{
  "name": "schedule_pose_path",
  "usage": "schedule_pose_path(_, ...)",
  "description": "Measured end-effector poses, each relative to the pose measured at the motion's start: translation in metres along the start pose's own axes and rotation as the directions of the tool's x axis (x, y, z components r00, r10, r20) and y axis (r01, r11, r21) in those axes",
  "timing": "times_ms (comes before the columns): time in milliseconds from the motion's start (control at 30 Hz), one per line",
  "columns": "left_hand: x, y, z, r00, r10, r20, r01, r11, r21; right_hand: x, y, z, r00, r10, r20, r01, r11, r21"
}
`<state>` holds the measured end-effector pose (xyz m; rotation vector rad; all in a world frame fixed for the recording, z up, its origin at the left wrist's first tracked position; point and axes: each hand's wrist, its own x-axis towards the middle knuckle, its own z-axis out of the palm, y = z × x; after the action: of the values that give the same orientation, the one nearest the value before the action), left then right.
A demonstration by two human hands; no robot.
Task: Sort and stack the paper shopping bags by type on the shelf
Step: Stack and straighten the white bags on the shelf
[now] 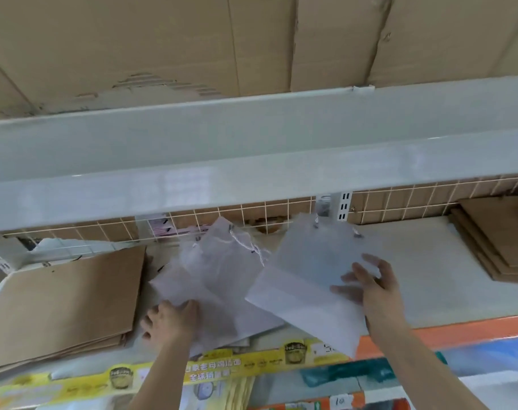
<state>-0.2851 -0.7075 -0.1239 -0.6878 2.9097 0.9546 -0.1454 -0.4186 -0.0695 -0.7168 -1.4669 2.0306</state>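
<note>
Inspected from left to right. Noted at nine o'clock a stack of flat brown kraft paper bags (65, 303), lying on the pale shelf board (447, 276), front edges fanned slightly. Observed just right of it, at about seven o'clock, the left hand (169, 319), fingers curled over the near-left corner of a loose pile of flat white paper bags with twisted cord handles (219, 279); thumb hidden, so exact hold not determined. Pile found skewed, its handle end pointing toward twelve o'clock, its near edge overhanging the yellow printed strip on the shelf front (210, 369).

Recorded at centre right a single flat white paper bag (305, 279), tilted, its near corner past the shelf edge at six o'clock and overlapping the right side of the pile. Found the right hand (370, 287) at four o'clock on this bag, fingers spread and laid flat on its upper face; whether the thumb sat beneath could not be established.

Logged behind, at twelve o'clock, a white wire grid backing (252, 217) with brown cardboard behind it, under the grey upper shelf rail (252, 161). Logged at three o'clock a second stack of flat brown paper bags (494, 238), well apart from the white ones.
</note>
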Motion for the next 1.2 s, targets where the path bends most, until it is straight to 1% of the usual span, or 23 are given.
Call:
schedule_pose_path(67,0.01,-0.002,-0.001,0.998,0.015,0.066,-0.018,0.999,0.043,-0.004,0.005,0.022,0.999,0.008,0.039,-0.009,1.0,0.024)
schedule_pose_path(133,0.019,-0.001,-0.003,0.993,0.054,0.103,-0.061,0.995,0.074,-0.005,0.012,0.044,0.996,0.029,0.08,-0.031,0.999,0.03)
schedule_pose_path(267,0.032,0.005,-0.005,0.975,0.092,0.201,-0.113,0.989,0.097,-0.003,0.026,0.088,0.975,0.127,0.181,-0.124,0.992,-0.028)
schedule_pose_path(333,0.039,0.004,-0.007,0.965,0.107,0.238,-0.125,0.99,0.061,0.001,0.032,0.107,0.957,0.166,0.239,-0.152,0.985,-0.075)
schedule_pose_path(367,0.043,0.002,-0.008,0.96,0.119,0.254,-0.123,0.992,0.001,0.003,0.035,0.114,0.947,0.183,0.263,-0.158,0.981,-0.114)
schedule_pose_path(400,0.047,-0.001,-0.01,0.955,0.13,0.265,-0.108,0.99,-0.094,0.005,0.038,0.121,0.939,0.199,0.279,-0.163,0.976,-0.148)
schedule_pose_path(467,0.053,-0.007,-0.014,0.948,0.133,0.288,-0.031,0.942,-0.334,0.011,0.047,0.133,0.938,0.215,0.27,-0.151,0.959,-0.239)
schedule_pose_path(500,0.054,-0.01,-0.016,0.943,0.13,0.306,0.017,0.901,-0.433,0.014,0.052,0.138,0.947,0.209,0.243,-0.121,0.936,-0.331)
schedule_pose_path(533,0.055,-0.011,-0.018,0.942,0.126,0.312,0.047,0.87,-0.492,0.016,0.056,0.142,0.958,0.192,0.212,-0.077,0.887,-0.455)
schedule_pose_path(567,0.055,-0.011,-0.019,0.942,0.129,0.311,0.051,0.858,-0.511,0.018,0.061,0.146,0.965,0.182,0.189,-0.041,0.817,-0.576)
schedule_pose_path(600,0.054,-0.012,-0.02,0.941,0.137,0.309,0.034,0.872,-0.488,0.02,0.066,0.149,0.967,0.183,0.178,-0.016,0.741,-0.671)
schedule_pose_path(633,0.053,-0.012,-0.019,0.939,0.152,0.31,-0.005,0.904,-0.427,0.021,0.071,0.153,0.967,0.186,0.176,0.001,0.685,-0.728)
schedule_pose_path(700,0.05,-0.013,-0.015,0.932,0.206,0.298,-0.142,0.965,-0.223,0.02,0.078,0.16,0.968,0.173,0.185,0.048,0.593,-0.804)
schedule_pose_path(733,0.048,-0.014,-0.013,0.933,0.231,0.274,-0.205,0.971,-0.121,0.02,0.079,0.163,0.97,0.152,0.189,0.083,0.523,-0.849)
schedule_pose_path(767,0.048,-0.015,-0.011,0.937,0.243,0.252,-0.237,0.97,-0.054,0.019,0.08,0.165,0.972,0.131,0.197,0.119,0.451,-0.885)
schedule_pose_path(800,0.047,-0.016,-0.01,0.942,0.239,0.235,-0.239,0.971,-0.028,0.019,0.082,0.164,0.973,0.106,0.204,0.148,0.39,-0.909)
schedule_pose_path(867,0.047,-0.014,-0.008,0.954,0.22,0.203,-0.218,0.975,-0.032,0.018,0.083,0.159,0.979,0.029,0.202,0.182,0.32,-0.93)
schedule_pose_path(900,0.046,-0.012,-0.008,0.954,0.234,0.189,-0.238,0.971,0.0,0.018,0.081,0.155,0.98,-0.029,0.199,0.199,0.272,-0.941)
schedule_pose_path(967,0.044,-0.009,-0.009,0.93,0.32,0.183,-0.344,0.931,0.122,0.019,0.08,0.147,0.958,-0.143,0.249,0.265,0.114,-0.957)
schedule_pose_path(1000,0.044,-0.007,-0.01,0.905,0.382,0.187,-0.413,0.895,0.17,0.02,0.082,0.142,0.932,-0.174,0.318,0.329,0.041,-0.943)
schedule_pose_path(1033,0.043,-0.006,-0.01,0.876,0.439,0.198,-0.474,0.857,0.201,0.021,0.083,0.139,0.899,-0.174,0.403,0.408,-0.009,-0.913)
schedule_pose_path(1100,0.04,-0.005,-0.009,0.831,0.508,0.226,-0.552,0.802,0.226,0.02,0.087,0.133,0.843,-0.115,0.525,0.524,-0.044,-0.851)
schedule_pose_path(1200,0.033,-0.006,-0.008,0.811,0.52,0.27,-0.577,0.787,0.219,0.017,0.091,0.124,0.831,-0.02,0.556,0.556,-0.006,-0.831)
